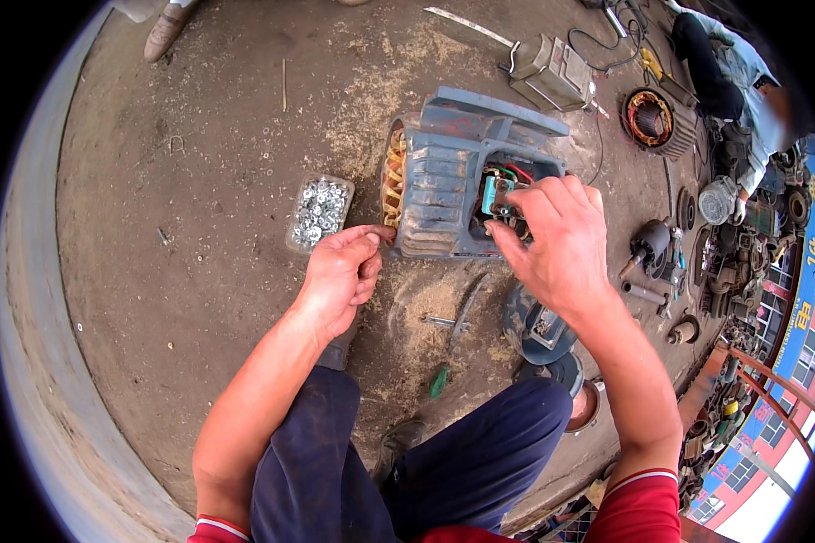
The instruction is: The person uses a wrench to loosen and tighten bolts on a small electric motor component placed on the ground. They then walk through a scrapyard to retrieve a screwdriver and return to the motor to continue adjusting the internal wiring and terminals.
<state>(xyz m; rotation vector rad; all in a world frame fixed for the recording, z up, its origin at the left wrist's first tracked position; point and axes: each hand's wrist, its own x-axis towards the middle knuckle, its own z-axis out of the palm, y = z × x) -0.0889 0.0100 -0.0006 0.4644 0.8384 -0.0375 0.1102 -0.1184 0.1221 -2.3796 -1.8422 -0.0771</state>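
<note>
A blue-grey electric motor housing (439,185) lies on its side on the ground before me, with yellow-bound copper windings (394,176) showing at its left end. In its open junction box sits a turquoise terminal block (490,194), with red and green wires behind it. My right hand (560,242) reaches in, its thumb and bent fingers closed about the block's right side; the fingers partly hide it. My left hand (340,273) is pinched at the housing's lower left edge; whatever lies between thumb and forefinger is too small to make out.
A clear tray of washers and nuts (321,212) stands left of the motor. Below lie a blue motor end cover (539,326) and a green piece (438,381). A metal box (552,72), another wound stator (649,119) and a crouching person (743,86) are farther right.
</note>
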